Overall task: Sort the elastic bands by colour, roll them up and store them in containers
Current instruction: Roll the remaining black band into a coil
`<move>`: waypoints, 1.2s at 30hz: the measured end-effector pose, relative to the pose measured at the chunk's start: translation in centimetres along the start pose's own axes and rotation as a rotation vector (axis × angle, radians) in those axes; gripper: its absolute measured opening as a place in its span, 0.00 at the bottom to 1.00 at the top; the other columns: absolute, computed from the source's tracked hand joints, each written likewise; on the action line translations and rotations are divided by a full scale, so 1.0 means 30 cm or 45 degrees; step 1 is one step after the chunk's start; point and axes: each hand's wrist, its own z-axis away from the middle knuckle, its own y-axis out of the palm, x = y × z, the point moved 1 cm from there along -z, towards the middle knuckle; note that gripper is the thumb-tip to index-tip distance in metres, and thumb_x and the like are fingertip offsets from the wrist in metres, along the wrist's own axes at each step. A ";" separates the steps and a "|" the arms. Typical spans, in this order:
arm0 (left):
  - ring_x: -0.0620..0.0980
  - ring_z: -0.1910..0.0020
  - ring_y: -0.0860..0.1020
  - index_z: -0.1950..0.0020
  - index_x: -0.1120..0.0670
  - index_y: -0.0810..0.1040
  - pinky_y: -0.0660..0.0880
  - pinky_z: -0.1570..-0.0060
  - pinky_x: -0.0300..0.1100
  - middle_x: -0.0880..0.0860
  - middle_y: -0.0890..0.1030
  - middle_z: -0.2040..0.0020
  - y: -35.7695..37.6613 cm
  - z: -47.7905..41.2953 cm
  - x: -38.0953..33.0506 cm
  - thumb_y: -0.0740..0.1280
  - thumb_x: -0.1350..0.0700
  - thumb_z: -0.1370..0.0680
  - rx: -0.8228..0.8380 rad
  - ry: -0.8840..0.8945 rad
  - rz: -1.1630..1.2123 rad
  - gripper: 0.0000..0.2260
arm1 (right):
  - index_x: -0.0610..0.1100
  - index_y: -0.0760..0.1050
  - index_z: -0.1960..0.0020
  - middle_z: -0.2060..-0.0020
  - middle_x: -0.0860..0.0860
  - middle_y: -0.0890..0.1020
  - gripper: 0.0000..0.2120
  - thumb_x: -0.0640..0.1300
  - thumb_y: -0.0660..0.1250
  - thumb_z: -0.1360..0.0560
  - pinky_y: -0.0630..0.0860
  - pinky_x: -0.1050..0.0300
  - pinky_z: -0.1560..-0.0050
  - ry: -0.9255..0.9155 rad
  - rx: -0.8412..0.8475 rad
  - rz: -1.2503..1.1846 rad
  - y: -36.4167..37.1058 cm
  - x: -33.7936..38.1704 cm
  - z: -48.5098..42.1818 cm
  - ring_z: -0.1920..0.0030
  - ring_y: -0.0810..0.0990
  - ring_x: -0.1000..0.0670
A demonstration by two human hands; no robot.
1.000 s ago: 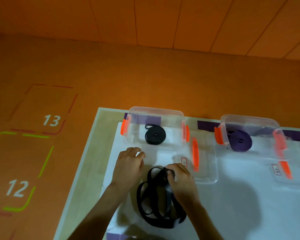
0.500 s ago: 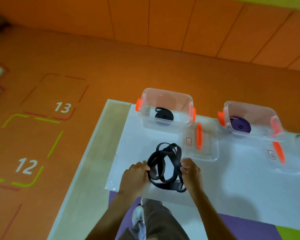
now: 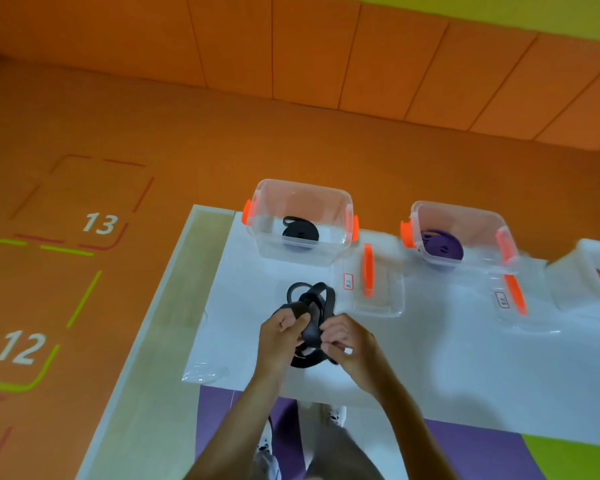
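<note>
Both hands pinch the black elastic band (image 3: pixel 311 328) just above the white table cover (image 3: pixel 430 358): the left hand (image 3: pixel 280 332) has thumb and fingers closed on one side of the bunch, and the right hand (image 3: pixel 347 344) curls round the other. The band's loose loops stretch away from the grip, toward the table's far edge. I judge rolling should begin at the held end, since the clear container (image 3: pixel 326 206) with a rolled black band (image 3: pixel 300 234) stands straight beyond the loops, on the left hand's side.
</note>
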 end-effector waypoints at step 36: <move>0.42 0.50 0.83 0.49 0.47 0.82 0.77 0.52 0.31 0.42 0.85 0.49 -0.057 -0.128 -0.157 0.76 0.48 0.22 0.166 0.377 -0.775 0.06 | 0.54 0.85 0.47 0.50 0.55 0.89 0.15 0.33 0.73 0.22 0.81 0.59 0.41 0.069 0.033 -0.306 -0.242 0.069 -0.309 0.44 0.87 0.54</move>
